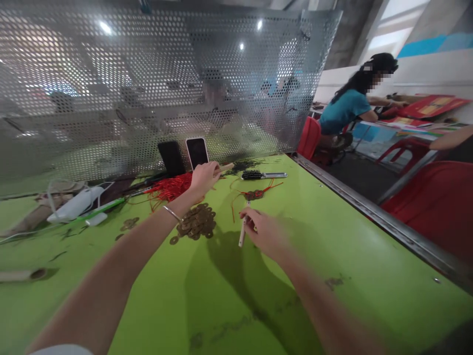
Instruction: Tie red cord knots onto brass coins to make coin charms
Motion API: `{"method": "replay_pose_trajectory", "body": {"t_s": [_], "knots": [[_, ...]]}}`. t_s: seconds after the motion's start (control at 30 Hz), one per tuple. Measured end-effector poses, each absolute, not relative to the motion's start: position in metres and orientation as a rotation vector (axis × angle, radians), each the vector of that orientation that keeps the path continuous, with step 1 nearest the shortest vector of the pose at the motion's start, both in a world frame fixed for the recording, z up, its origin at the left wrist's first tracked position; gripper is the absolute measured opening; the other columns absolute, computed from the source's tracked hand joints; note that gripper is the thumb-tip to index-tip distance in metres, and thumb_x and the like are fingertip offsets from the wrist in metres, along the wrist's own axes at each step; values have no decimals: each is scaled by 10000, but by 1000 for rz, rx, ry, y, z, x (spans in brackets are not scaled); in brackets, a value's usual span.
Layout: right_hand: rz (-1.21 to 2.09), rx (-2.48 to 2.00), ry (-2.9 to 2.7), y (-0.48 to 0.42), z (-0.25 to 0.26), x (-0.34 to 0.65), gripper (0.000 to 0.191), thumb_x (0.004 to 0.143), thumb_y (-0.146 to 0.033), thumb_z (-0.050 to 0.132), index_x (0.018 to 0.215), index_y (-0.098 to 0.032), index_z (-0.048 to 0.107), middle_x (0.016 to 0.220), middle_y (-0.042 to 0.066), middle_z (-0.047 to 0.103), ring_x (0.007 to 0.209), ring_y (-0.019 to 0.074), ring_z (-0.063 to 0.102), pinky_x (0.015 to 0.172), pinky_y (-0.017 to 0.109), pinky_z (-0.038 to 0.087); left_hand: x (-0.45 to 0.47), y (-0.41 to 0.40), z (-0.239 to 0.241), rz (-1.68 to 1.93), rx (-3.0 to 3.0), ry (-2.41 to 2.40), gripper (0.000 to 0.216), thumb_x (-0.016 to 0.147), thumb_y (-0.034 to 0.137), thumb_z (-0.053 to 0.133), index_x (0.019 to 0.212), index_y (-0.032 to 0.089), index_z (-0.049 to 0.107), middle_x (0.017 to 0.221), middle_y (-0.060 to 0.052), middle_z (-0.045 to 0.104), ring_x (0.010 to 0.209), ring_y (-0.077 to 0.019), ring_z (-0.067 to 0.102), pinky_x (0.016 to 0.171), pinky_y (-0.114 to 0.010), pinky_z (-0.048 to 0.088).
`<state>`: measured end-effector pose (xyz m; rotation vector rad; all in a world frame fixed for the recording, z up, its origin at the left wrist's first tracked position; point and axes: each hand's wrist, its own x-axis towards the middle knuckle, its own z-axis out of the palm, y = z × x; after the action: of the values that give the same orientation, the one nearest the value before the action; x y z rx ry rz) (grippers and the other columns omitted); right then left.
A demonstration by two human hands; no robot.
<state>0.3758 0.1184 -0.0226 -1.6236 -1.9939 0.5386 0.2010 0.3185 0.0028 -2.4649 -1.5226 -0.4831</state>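
Note:
My left hand (204, 178) is stretched forward, its fingers closed at the near end of a pale, slim stick (226, 167). Held in my right hand (264, 229) is a slender white stick-like tool (242, 235) with a metal-looking tip; its exact kind is not clear. Just beyond that tip lies a row of joined coins (254, 194) with red cord threaded through and loose ends trailing. A pile of brass-coloured holed coins (197, 221) sits below my left wrist. Red cords (172, 187) are heaped behind my left forearm, which partly hides them.
A hairbrush (264, 175) lies past the joined coins. Two phones (197, 152) lean against the perforated metal screen (148, 88). On the left are a white power strip (76, 203), a few coins and a tube (24, 275). A person in blue (345, 111) sits at another table.

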Motion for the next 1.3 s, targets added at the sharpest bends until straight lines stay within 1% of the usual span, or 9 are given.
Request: {"method": "replay_pose_trajectory", "body": {"t_s": [0.27,0.43,0.6,0.77,0.83,0.97,1.1,1.23,1.3], "knots": [[550,-1629,-2016,123,-34,377,234,875,-164,452,1075,-214,563,934,44,642,685,133,586,585,244,405,179,331,-18,-337,-2267,-1862,302,933,390,503,1081,136,574,974,-60,625,857,-176,616,776,-376,523],[565,-1611,-2035,124,-35,375,232,877,-175,447,1069,-211,573,939,42,649,665,132,582,562,242,395,184,341,-22,-242,-2243,-1867,280,918,360,539,1078,134,585,1062,-78,616,969,-202,604,853,-420,514],[599,-1600,-2030,123,-37,377,228,878,-191,445,1063,-203,578,961,54,659,696,144,610,573,255,432,189,333,-14,-159,-2384,-1694,280,908,337,556,1106,141,582,1146,-89,590,1067,-231,566,926,-471,471],[616,-1591,-2032,125,-44,380,229,899,-228,425,1071,-188,570,882,63,665,642,167,621,542,285,466,169,280,-3,-200,-2544,-1458,280,912,321,537,1133,152,568,1197,-89,561,1146,-252,507,980,-493,404],[605,-1573,-2033,125,-48,381,239,908,-246,411,1082,-176,560,889,80,662,652,179,628,563,309,484,151,246,-4,-193,-2606,-1409,218,910,301,528,1045,147,602,1183,-86,574,1143,-244,503,996,-480,378],[560,-1516,-2022,126,-58,380,278,940,-347,364,1081,-189,545,888,87,650,704,192,636,631,336,517,112,176,-19,-198,-2723,-1385,207,915,258,466,1022,202,634,1141,-62,626,1091,-195,539,981,-373,383],[471,-1534,-2019,134,-62,372,299,959,-335,296,1073,-179,525,867,97,631,621,178,601,555,323,503,85,133,-40,-245,-2795,-1418,331,880,219,484,1203,206,555,1257,-36,594,1153,-191,522,1016,-380,387],[338,-1591,-2092,165,-45,354,236,959,-249,363,1101,-175,535,995,87,620,654,136,591,615,302,514,78,123,-54,-297,-2849,-1421,363,883,228,483,1242,206,532,1282,-39,584,1168,-200,521,1040,-403,384],[264,-1650,-2144,188,-32,342,233,956,-258,439,1148,-168,536,1025,66,616,720,128,601,661,303,526,79,123,-58,-335,-2861,-1419,344,885,222,468,1219,197,549,1258,-48,596,1149,-206,530,1024,-409,399]]}}
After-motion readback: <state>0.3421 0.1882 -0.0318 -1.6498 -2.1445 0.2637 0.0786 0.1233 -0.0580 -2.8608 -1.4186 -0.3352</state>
